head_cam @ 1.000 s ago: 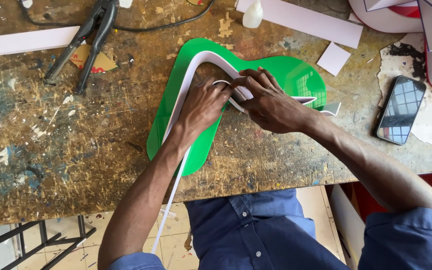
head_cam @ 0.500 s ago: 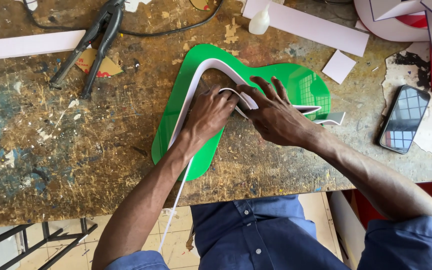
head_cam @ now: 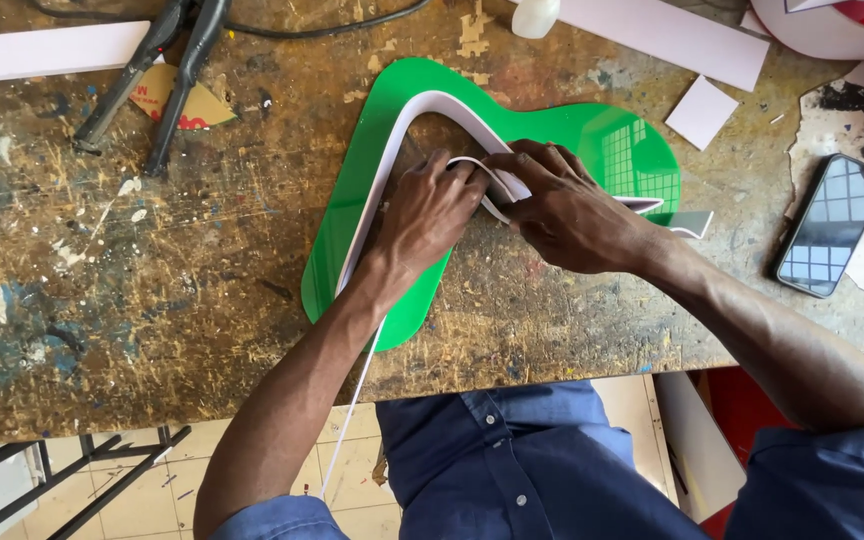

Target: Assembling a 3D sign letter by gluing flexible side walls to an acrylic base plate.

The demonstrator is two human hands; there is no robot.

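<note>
A person in a blue shirt works at a scarred, paint-flecked wooden workbench. At its middle lies a glossy green plastic cutout, a curved, boomerang-like shape, flat on the wood with its lower tip near the bench's front edge. A white strip stands on edge along the cutout's inner curve, and its loose tail runs down toward 6 o'clock, past the bench edge.

The left hand rests palm-down on the strip's left run, fingers pressed together and pointing toward 1 o'clock, holding the strip against the green piece. The right hand sits just at 3 o'clock of the left, touching it; its fingers are curled and pinch a bent section of the strip between the two hands. A short end of the strip sticks out at 3 o'clock from under the right hand.

At 10 o'clock from the hands lies a black glue gun with its cord trailing along the top edge. At 3 o'clock, well apart, a dark smartphone lies face up. At 1 o'clock sit a small white square offcut and a long white strip piece.
</note>
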